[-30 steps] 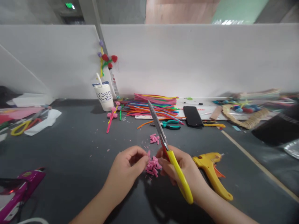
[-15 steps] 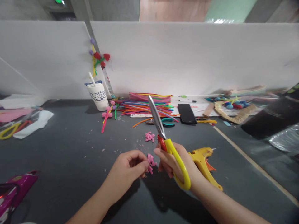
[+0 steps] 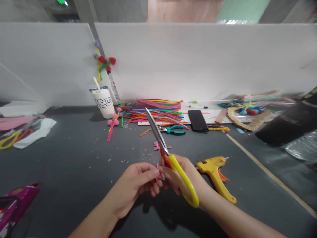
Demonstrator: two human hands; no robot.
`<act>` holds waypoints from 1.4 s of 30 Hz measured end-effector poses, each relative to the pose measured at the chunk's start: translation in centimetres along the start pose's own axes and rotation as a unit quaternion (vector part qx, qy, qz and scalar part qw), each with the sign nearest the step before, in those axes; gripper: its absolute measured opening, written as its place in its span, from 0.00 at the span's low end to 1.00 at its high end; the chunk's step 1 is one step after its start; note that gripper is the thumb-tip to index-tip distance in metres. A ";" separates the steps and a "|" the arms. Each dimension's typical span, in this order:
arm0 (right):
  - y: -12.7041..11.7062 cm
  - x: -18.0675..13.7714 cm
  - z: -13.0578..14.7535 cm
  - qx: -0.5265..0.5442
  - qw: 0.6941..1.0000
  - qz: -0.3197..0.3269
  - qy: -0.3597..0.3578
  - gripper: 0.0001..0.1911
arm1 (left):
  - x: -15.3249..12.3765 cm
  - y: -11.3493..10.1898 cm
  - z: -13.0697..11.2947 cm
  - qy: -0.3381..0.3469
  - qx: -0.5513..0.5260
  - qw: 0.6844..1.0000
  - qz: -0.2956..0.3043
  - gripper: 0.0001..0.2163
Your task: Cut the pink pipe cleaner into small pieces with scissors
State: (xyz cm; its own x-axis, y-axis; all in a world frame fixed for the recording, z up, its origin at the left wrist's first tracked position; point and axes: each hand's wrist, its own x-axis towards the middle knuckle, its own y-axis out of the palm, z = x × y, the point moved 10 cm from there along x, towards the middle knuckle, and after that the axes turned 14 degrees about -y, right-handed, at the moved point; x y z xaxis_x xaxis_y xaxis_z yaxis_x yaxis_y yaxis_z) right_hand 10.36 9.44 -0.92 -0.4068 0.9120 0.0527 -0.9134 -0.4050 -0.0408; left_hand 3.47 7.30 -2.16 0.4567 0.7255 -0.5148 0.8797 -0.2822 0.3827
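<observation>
My right hand (image 3: 179,175) is closed around yellow-and-red handled scissors (image 3: 158,135), whose blades are together and point up and to the left. My left hand (image 3: 140,180) pinches a small pink piece (image 3: 158,166), mostly hidden by the fingers. The fingertips of both hands meet at this piece, low over the dark table. Just beyond them lies a small pile of pink cut pieces (image 3: 157,145), partly covered by the scissors. Tiny pale scraps are scattered to its left.
A yellow glue gun (image 3: 215,170) lies right of my right hand. Behind are teal-handled pliers (image 3: 176,130), a phone (image 3: 198,120), a bundle of colored pipe cleaners (image 3: 153,114) and a white cup (image 3: 104,102). A magenta device (image 3: 21,206) sits at the lower left, a black bottle (image 3: 284,124) at right.
My hands have come together, with the right hand and scissors shifting left and slightly down. My left fingertips now touch the right ones, covering more of the pink material.
</observation>
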 end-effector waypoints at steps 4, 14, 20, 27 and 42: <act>0.2 -0.1 0.2 -0.006 1.000 0.003 -0.005 0.05 | 0.0 -0.2 0.4 -0.025 0.009 1.000 -0.011 0.03; -0.3 0.1 0.9 -0.059 0.998 0.012 0.000 0.06 | -0.6 -0.3 -0.8 0.007 0.058 0.998 -0.031 0.07; -1.0 0.1 1.1 -0.055 0.998 -0.017 -0.018 0.05 | -0.7 -0.6 -1.1 0.036 0.058 0.997 -0.046 0.03; -1.5 0.2 0.8 -0.068 0.997 -0.032 -0.002 0.06 | -1.3 -2.9 -2.4 0.094 0.066 0.980 -0.164 0.04; -1.2 0.1 0.5 -0.072 0.997 -0.041 -0.008 0.05 | -2.4 -3.9 -4.0 0.140 0.167 0.942 -0.256 0.05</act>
State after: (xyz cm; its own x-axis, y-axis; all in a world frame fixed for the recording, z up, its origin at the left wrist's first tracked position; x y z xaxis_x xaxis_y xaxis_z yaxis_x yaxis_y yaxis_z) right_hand 11.41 9.99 -0.39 -0.3323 0.9400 0.0769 -0.9322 -0.3150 -0.1785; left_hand -1.60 9.21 0.63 -0.0510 0.9441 -0.3256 0.9890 0.0024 -0.1481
